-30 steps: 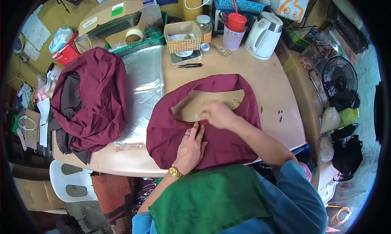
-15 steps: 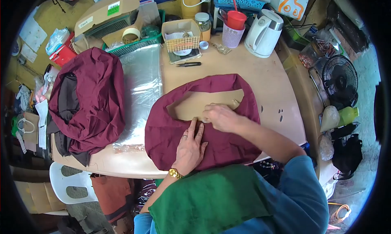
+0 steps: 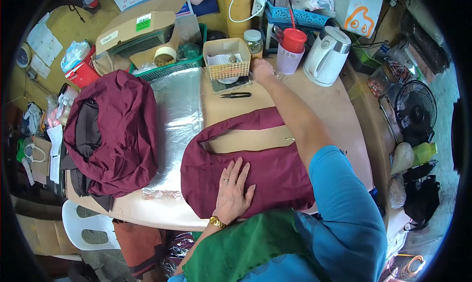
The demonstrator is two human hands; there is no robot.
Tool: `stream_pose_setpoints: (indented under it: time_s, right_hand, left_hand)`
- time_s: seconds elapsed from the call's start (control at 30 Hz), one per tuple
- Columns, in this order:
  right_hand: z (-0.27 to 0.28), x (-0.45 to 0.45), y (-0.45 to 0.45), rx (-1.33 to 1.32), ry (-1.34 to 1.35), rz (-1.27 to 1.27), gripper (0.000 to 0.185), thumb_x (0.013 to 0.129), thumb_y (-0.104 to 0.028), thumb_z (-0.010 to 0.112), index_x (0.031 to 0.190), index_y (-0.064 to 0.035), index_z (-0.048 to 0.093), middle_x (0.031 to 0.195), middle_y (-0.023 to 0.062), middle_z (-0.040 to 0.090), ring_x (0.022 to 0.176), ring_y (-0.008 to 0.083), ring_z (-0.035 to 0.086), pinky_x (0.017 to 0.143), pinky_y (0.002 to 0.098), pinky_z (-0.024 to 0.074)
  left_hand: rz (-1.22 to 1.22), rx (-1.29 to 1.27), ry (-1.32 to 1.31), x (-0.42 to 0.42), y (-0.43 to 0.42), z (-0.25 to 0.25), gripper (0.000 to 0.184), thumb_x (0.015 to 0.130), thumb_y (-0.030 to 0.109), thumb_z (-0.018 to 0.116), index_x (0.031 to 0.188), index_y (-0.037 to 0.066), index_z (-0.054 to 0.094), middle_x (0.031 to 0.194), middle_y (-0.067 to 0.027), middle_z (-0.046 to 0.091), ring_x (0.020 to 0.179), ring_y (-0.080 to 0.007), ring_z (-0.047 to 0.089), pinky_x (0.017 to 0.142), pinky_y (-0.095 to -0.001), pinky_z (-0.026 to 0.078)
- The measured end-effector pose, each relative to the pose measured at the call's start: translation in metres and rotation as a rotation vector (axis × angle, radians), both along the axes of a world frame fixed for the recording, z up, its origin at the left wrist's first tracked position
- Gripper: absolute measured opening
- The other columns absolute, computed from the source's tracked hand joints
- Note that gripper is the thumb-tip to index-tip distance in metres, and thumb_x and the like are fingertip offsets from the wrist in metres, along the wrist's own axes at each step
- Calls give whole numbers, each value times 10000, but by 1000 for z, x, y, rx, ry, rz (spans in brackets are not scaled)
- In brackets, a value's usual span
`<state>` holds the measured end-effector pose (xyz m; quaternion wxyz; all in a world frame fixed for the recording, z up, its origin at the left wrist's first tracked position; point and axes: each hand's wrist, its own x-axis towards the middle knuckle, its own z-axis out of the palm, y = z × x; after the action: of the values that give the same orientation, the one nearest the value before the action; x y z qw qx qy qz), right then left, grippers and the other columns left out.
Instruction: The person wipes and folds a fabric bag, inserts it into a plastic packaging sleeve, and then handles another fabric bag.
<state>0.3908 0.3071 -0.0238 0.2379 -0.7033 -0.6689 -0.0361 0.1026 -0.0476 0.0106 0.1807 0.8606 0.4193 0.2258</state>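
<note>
A maroon fabric bag or cover lies flat on the table, with a long opening along its upper part. My left hand rests on it below the opening, palm down and fingers stretched out. A small metallic piece shows at the opening's right end. My right hand reaches to the back of the table, beside a glass jar and a checkered box. Its fingers are curled in, and what they hold, if anything, is hidden. Black thread snips lie just in front of the box.
A heap of maroon and dark fabric lies at left, beside clear plastic sheets. At the back stand a green basket, a lilac cup and a white electric kettle. A black fan is at right.
My right hand has left the bag's opening and moved up to the back of the table near the jar. My left hand has slid slightly down and flattened on the fabric.
</note>
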Motion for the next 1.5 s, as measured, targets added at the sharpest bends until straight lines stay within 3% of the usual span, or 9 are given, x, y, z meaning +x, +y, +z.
stream_pose_setpoints:
  time_s: [0.1, 0.33, 0.4, 0.5, 0.63, 0.83, 1.0, 1.4, 1.5]
  right_hand:
    - [30, -18, -21, -251, -69, 15, 243, 918, -142, 491, 1015, -49, 694, 1060, 199, 708, 1029, 341, 679, 867, 461, 544]
    - [33, -4, -41, -157, -206, -52, 217, 876, -163, 560, 979, -88, 736, 995, 193, 715, 925, 343, 699, 807, 439, 559]
    - [48, 10, -65, 208, -73, 116, 174, 859, -161, 624, 930, -47, 735, 932, 183, 721, 835, 331, 698, 752, 410, 557]
    - [91, 5, -133, 199, 229, 221, 142, 854, -130, 671, 924, -19, 724, 856, 144, 725, 758, 246, 694, 699, 358, 541]
    - [105, -22, -224, -429, 760, 417, 70, 862, -54, 669, 903, -23, 717, 803, 55, 710, 734, 75, 629, 661, 275, 509]
    - [35, -99, -297, -232, 246, 643, 69, 800, -43, 655, 822, -87, 702, 869, 91, 656, 914, 302, 643, 823, 422, 513]
    - [37, -76, -318, -130, 154, 623, 70, 793, -56, 665, 808, -120, 689, 862, 32, 630, 914, 226, 595, 829, 383, 381]
    - [62, -63, -317, -339, -229, 623, 20, 777, -121, 692, 793, -131, 686, 859, 22, 623, 927, 230, 594, 838, 401, 390]
    - [68, -82, -317, -157, -159, 745, 55, 754, -114, 691, 806, -131, 688, 869, 14, 624, 937, 219, 588, 838, 401, 389]
  left_hand:
    - [79, -20, 6, 3, 3, 3, 705, 868, 240, 669, 1498, 73, 399, 1586, -198, 284, 1383, -415, 368, 1126, -507, 330]
    - [103, -138, 201, 3, 31, 28, 897, 800, 292, 751, 1549, 100, 297, 1537, -184, 334, 1144, -438, 512, 1007, -512, 435]
    - [31, -98, 232, 2, 36, 23, 917, 778, 272, 791, 1540, 94, 313, 1438, -191, 399, 1155, -466, 487, 1005, -503, 446]
    - [-14, -144, 231, -4, 22, 26, 839, 816, 326, 765, 1514, 85, 368, 1381, -222, 425, 1255, -425, 433, 1042, -508, 408]
    - [5, -150, 295, -7, 2, 17, 751, 848, 320, 733, 1492, 98, 416, 1417, -221, 409, 1274, -397, 429, 1028, -494, 418]
    - [22, -36, 376, -7, -5, 10, 682, 898, 365, 665, 1495, 140, 426, 1493, -193, 384, 1285, -366, 443, 988, -464, 427]
    - [30, 40, 415, -10, -9, 4, 639, 933, 402, 595, 1496, 147, 431, 1505, -177, 403, 1299, -336, 459, 964, -464, 404]
    - [28, 49, 418, -9, -16, -1, 626, 944, 402, 574, 1505, 171, 418, 1525, -164, 395, 1316, -310, 466, 993, -494, 372]
    - [33, 41, 410, -7, -17, 0, 615, 942, 406, 574, 1491, 165, 433, 1529, -165, 392, 1316, -315, 467, 998, -495, 367]
